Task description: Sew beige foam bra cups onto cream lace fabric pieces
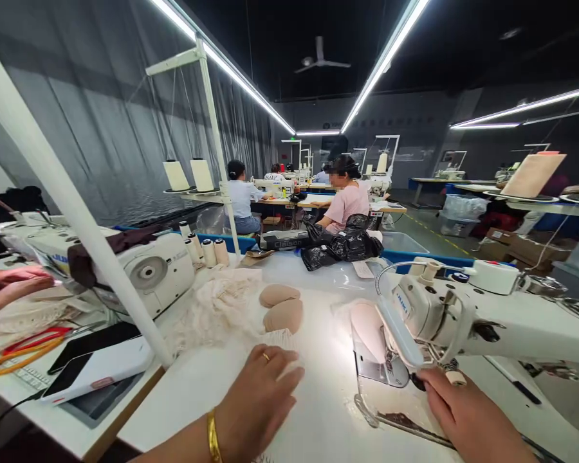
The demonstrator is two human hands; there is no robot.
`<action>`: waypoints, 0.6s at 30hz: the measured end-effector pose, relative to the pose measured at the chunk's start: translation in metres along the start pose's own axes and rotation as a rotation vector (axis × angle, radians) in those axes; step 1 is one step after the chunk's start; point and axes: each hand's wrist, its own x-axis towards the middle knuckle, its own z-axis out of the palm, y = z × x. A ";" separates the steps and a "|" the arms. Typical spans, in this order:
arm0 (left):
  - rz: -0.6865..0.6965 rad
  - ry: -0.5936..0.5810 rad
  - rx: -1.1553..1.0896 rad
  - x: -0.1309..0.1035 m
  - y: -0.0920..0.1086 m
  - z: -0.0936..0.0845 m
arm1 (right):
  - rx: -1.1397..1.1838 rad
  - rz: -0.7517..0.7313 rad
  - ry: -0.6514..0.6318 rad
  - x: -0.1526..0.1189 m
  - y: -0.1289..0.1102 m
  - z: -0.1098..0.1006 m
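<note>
My left hand [265, 395], with a ring and a gold bracelet, is over the white table [174, 411], its fingers apart and nothing in them. Just beyond its fingertips lie two beige oval pads [283, 315] beside a heap of cream lace fabric [217, 308]. At the right, my right hand [448, 399] reaches to the front of a white sewing machine [424, 308], its fingers bent at a small dark part near the needle area; what they hold is hidden. Another beige pad [369, 328] lies at the machine's needle plate under a bright light.
A second sewing machine [149, 270] stands left behind a white pole. Another person's hands [17, 286] are at the far left, near orange-handled scissors [26, 350]. Black plastic bags [342, 244] and thread cones [215, 252] line the back edge. People sit farther off.
</note>
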 end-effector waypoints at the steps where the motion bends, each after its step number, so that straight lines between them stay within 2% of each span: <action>1: -0.073 -0.016 0.032 -0.004 -0.008 -0.006 | 0.051 -0.046 -0.070 0.000 -0.011 -0.002; 3: -0.133 -0.036 0.017 -0.007 -0.019 -0.015 | 0.175 -0.136 -0.213 -0.001 -0.039 -0.011; 5: -0.166 -0.028 -0.152 -0.002 -0.020 -0.022 | 0.328 -0.143 -0.303 -0.002 -0.071 -0.020; 6: -0.207 -0.017 -0.286 0.003 -0.016 -0.027 | 0.422 -0.125 -0.310 -0.003 -0.087 -0.024; 8: -0.348 -0.009 -0.621 0.014 -0.005 -0.035 | 0.642 -0.013 -0.292 -0.006 -0.118 -0.030; 11: -0.600 -0.072 -1.181 0.031 0.013 -0.040 | 1.092 0.201 -0.340 -0.005 -0.159 -0.035; 13: -0.727 -0.137 -1.544 0.036 0.022 -0.033 | 1.340 0.303 -0.365 0.001 -0.178 -0.036; 15: -0.763 -0.211 -1.803 0.037 0.029 -0.018 | 1.450 0.384 -0.321 0.007 -0.189 -0.036; 16: -0.742 -0.230 -1.860 0.036 0.031 -0.010 | 1.457 0.407 -0.295 0.009 -0.191 -0.035; 18: -0.684 -0.216 -1.828 0.034 0.035 0.003 | 1.406 0.405 -0.268 0.012 -0.189 -0.035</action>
